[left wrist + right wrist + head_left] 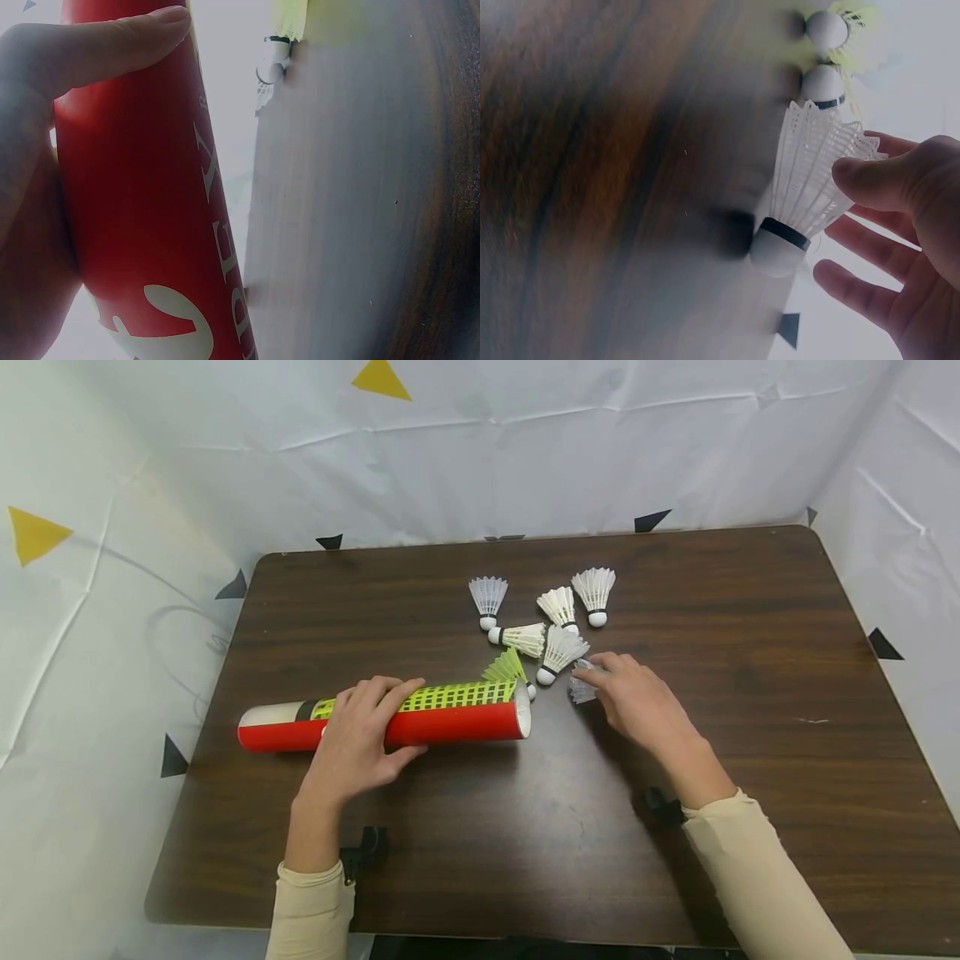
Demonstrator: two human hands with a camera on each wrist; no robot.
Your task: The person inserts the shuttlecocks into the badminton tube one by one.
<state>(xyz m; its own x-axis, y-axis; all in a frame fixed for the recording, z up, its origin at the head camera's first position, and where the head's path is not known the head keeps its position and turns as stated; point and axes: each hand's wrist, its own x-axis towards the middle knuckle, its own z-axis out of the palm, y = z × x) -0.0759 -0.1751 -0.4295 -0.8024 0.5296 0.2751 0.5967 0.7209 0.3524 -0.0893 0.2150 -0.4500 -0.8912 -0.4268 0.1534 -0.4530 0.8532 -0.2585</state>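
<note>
My left hand (356, 743) grips a red shuttlecock tube (457, 724) with a yellow-green checked band and pale lettering. The tube is held sideways over the table, its round, pale right end facing the shuttlecocks. In the left wrist view the thumb lies across the red side of the tube (142, 172). With thumb and fingers, my right hand (637, 706) pinches the skirt of a translucent white shuttlecock (814, 169). Its white cork with a black band points away from the thumb. In the head view the hand partly covers this shuttlecock (581, 685).
Several white shuttlecocks lie loosely grouped beyond the hands, among them one (561, 652) beside the right hand and one (594, 593) farthest right. A yellow-green shuttlecock (506, 668) lies partly behind the tube's right end. White sheeting (487, 477) surrounds the brown table (750, 693).
</note>
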